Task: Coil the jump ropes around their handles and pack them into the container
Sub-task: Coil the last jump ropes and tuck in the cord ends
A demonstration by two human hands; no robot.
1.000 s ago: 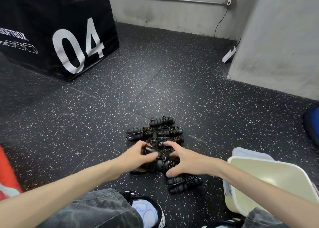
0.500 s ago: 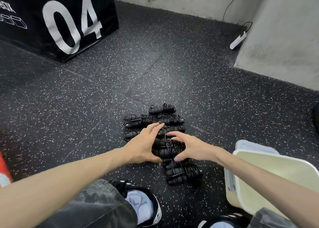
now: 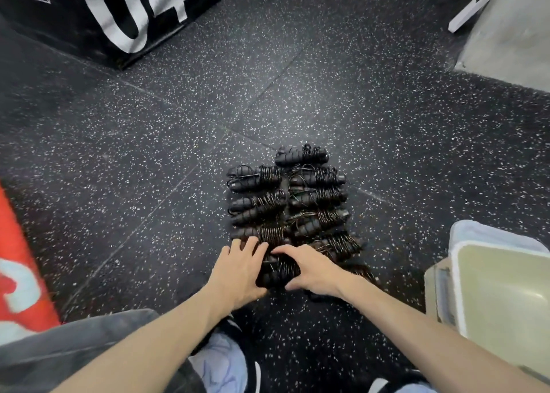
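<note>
Crouching over the pile, both hands are closing on the nearest coiled jump rope (image 3: 278,269): left hand (image 3: 238,269) cupping its left end, fingers spread over the top; right hand (image 3: 312,269) curling round its right end, thumb tucked under. Grip looks narrow and two-sided, but I cannot tell if the bundle is actually off the floor (image 3: 148,154) yet.

To do it well, my call: squeeze across the coils, not just the handle tips, so the wraps are not slipping loose on the lift. Lift straight up first, since neighbouring bundles are touching it on the far side and loose loops could be snagging.

Container (image 3: 500,297) is sitting open to the right of the grip, near, rim facing up; looks empty in the visible part. Path to it is running over bare floor, only its near rim to clear.

Beyond the grip, the rest of the jump ropes (image 3: 285,196) are lying in two rough columns. Left of the grip, well apart, a red object (image 3: 18,258). Far left, a black box (image 3: 104,11); far right, a grey wall (image 3: 506,41).
</note>
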